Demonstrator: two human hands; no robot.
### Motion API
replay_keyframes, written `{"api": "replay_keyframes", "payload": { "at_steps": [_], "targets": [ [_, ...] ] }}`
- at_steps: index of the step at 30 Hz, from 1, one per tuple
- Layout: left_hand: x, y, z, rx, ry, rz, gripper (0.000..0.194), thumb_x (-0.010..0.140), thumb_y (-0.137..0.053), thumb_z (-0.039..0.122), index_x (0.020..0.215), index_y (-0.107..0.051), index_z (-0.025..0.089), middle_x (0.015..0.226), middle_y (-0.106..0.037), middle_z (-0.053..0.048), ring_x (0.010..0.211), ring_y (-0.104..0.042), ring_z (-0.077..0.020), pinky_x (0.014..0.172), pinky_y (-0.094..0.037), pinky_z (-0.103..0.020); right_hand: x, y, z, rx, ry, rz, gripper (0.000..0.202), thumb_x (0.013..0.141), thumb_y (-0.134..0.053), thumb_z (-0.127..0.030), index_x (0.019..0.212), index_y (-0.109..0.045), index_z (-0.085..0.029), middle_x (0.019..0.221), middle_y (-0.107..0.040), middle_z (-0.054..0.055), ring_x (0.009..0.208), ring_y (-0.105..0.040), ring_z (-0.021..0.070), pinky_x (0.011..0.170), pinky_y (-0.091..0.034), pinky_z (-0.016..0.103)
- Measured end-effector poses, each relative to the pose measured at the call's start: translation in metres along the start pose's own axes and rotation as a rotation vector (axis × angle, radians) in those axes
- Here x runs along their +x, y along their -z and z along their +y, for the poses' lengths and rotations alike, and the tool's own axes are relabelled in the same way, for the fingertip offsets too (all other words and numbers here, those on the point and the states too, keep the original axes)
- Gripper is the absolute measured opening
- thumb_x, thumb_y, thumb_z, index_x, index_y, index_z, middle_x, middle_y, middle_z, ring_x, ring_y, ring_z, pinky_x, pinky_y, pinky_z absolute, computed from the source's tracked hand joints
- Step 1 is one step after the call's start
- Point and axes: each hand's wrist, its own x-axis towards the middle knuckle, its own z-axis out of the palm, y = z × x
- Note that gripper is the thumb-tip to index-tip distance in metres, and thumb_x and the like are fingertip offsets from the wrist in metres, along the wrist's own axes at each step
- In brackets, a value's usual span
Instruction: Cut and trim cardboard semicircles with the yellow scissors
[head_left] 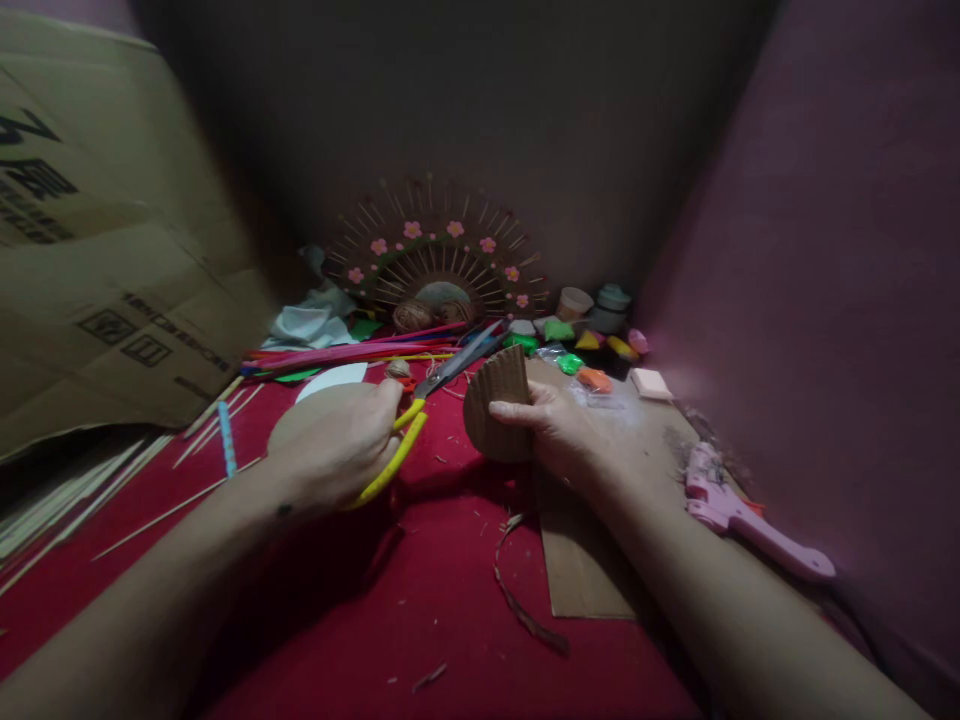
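The left hand [364, 440] has its grip closed around the yellow handles of a pair of scissors [461, 357], whose grey blades point away from the person and toward the right. The right hand [559, 425] has its grip pinching a rounded piece of ridged brown cardboard [496, 410], thumb flat on the near face, the other fingers mostly hidden behind it. This piece is held up over the middle of the red table [337, 640], just beside the scissors; whether the blades touch it, I cannot tell. Below it, a thin curled brown strip [514, 595] and small scraps lie on the table. A flat cardboard sheet [585, 580] lies under the right forearm, with a pink glue gun [757, 530] to its right. At the back stands a brown fan shape [386, 268] with 7 larger pink flowers, and 2 balls of twine [412, 317] rest in front of it. Pink and red strips [330, 353] lie behind the left hand, thin sticks [82, 500] at the far left, near a large cardboard box [127, 230].
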Motion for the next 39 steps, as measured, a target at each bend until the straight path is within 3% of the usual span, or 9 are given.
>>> {"api": "replay_keyframes", "payload": {
  "at_steps": [5,12,25,35,39],
  "targets": [
    [-0.001,0.003,0.014,0.11,0.022,-0.048,0.008,0.081,-0.035,0.028,0.077,-0.037,0.022,0.07,-0.057,-0.006,0.056,-0.051,-0.0169,0.052,-0.032,-0.031,-0.002,-0.002,-0.002,-0.016,-0.016,0.018,0.026,0.057,-0.074,-0.022,0.082,-0.068,-0.021,0.08,-0.067,0.004,0.069,-0.058,0.0181,0.068,-0.046,0.034],
    [-0.001,0.002,0.014,0.161,-0.006,-0.023,0.008,0.078,-0.04,0.029,0.077,-0.038,0.021,0.069,-0.057,-0.005,0.054,-0.048,-0.0145,0.051,-0.029,-0.029,-0.004,-0.004,-0.003,-0.045,-0.041,0.017,0.023,0.057,-0.072,-0.021,0.08,-0.068,-0.02,0.078,-0.067,0.004,0.066,-0.059,0.0169,0.066,-0.044,0.033],
    [-0.001,-0.003,-0.004,0.127,-0.041,-0.03,0.019,0.083,-0.034,0.037,0.08,-0.043,0.02,0.065,-0.059,-0.006,0.049,-0.044,-0.0147,0.051,-0.029,-0.031,-0.004,-0.004,-0.004,-0.154,-0.058,0.01,0.022,0.057,-0.071,-0.02,0.079,-0.069,-0.021,0.08,-0.068,0.004,0.07,-0.059,0.0197,0.066,-0.043,0.035],
    [0.0,-0.002,-0.006,0.172,-0.053,-0.058,0.021,0.084,-0.032,0.039,0.074,-0.04,0.023,0.065,-0.056,-0.006,0.057,-0.047,-0.0184,0.058,-0.031,-0.034,-0.002,-0.002,0.001,-0.126,-0.045,0.008,0.021,0.057,-0.071,-0.02,0.078,-0.069,-0.019,0.076,-0.067,0.004,0.065,-0.057,0.017,0.066,-0.042,0.034],
    [0.0,0.0,-0.006,0.077,-0.053,-0.05,0.022,0.084,-0.031,0.037,0.069,-0.039,0.023,0.067,-0.054,-0.007,0.06,-0.046,-0.0195,0.059,-0.03,-0.035,-0.001,-0.001,0.0,-0.125,-0.051,0.005,0.021,0.058,-0.071,-0.021,0.079,-0.068,-0.02,0.075,-0.067,0.004,0.065,-0.057,0.0168,0.065,-0.042,0.034]
  ]
}}
